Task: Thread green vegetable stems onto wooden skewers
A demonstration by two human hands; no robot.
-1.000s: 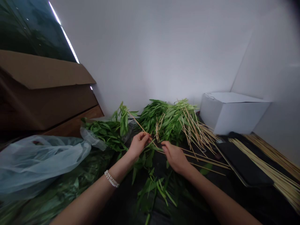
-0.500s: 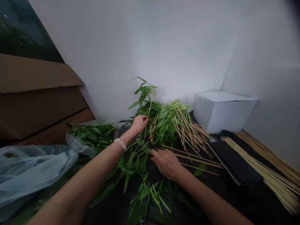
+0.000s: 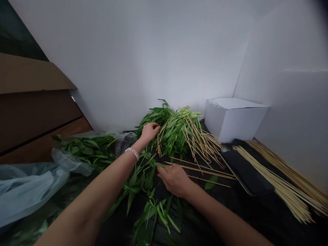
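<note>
My left hand (image 3: 149,131) reaches forward onto a heap of skewered green leaves (image 3: 176,131) against the wall, its fingers curled loosely over the stick ends; I cannot make out whether it still grips one. A pearl bracelet (image 3: 132,152) sits on that wrist. My right hand (image 3: 172,178) lies palm down, fingers stretched out, on loose green leaves (image 3: 151,194) spread over the black sheet (image 3: 230,208). A few bare bamboo skewers (image 3: 205,172) lie just right of that hand.
A white box (image 3: 233,118) stands at the back right by the wall. A long bundle of bamboo sticks (image 3: 279,181) runs along the right, beside a flat black tray (image 3: 246,171). More leaves (image 3: 87,150), a clear plastic bag (image 3: 28,188) and brown cardboard (image 3: 30,99) fill the left.
My left hand carried a leaf-laden skewer from in front of me up and over to the heap at the back, then lowered it there. The right hand stayed on the loose leaves.
</note>
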